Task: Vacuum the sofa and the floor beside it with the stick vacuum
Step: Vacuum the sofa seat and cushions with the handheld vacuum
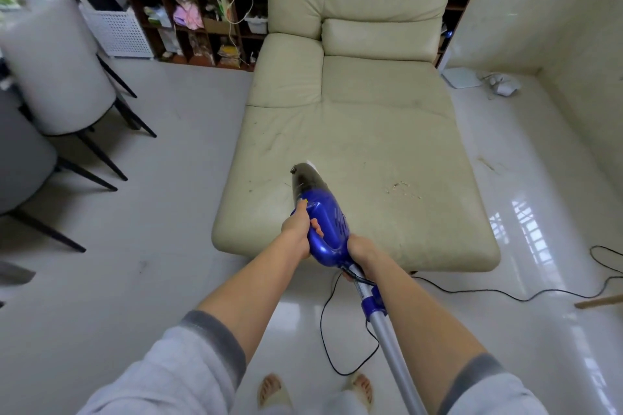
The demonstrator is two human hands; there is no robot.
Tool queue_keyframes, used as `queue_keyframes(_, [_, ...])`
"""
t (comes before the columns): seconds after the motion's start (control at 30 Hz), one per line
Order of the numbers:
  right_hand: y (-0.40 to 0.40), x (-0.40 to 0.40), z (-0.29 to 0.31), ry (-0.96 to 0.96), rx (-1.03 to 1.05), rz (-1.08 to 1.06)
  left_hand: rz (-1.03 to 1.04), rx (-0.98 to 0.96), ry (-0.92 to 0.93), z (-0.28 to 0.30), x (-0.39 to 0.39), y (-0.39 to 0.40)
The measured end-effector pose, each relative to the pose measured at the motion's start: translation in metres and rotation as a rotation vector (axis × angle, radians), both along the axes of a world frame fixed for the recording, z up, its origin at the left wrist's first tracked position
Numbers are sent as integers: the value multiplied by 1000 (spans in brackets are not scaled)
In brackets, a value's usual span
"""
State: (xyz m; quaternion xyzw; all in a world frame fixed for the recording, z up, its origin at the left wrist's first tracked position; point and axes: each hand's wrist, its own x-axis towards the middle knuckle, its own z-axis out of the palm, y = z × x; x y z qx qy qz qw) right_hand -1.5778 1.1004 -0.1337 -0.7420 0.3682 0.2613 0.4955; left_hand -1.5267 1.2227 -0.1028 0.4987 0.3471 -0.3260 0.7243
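The cream sofa (354, 131) fills the middle of the view, its long seat running straight away from the person, with pale floor (151, 212) on both sides. Over its near edge hangs the blue stick vacuum (323, 212), its long axis pointing forward and slightly left, dark nozzle low over the cushion. The left hand (298, 229) is wrapped closed round the loop handle; the right hand (360, 251) closes on the rear neck where the silver tube begins. A patch of crumbs (401, 187) lies to the right of the nozzle, nearer the right hand.
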Motion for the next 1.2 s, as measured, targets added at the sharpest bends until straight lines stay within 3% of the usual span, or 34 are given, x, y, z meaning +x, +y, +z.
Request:
queue_keyframes(0.5, [73,22,13,-3,26,117,128,34,-28,-1,14,73])
queue_keyframes(0.87, [131,32,14,-10,145,82,267,38,-27,-4,14,132])
queue_keyframes(1.2, [157,42,-4,-113,6,297,341,55,-41,3,6,163])
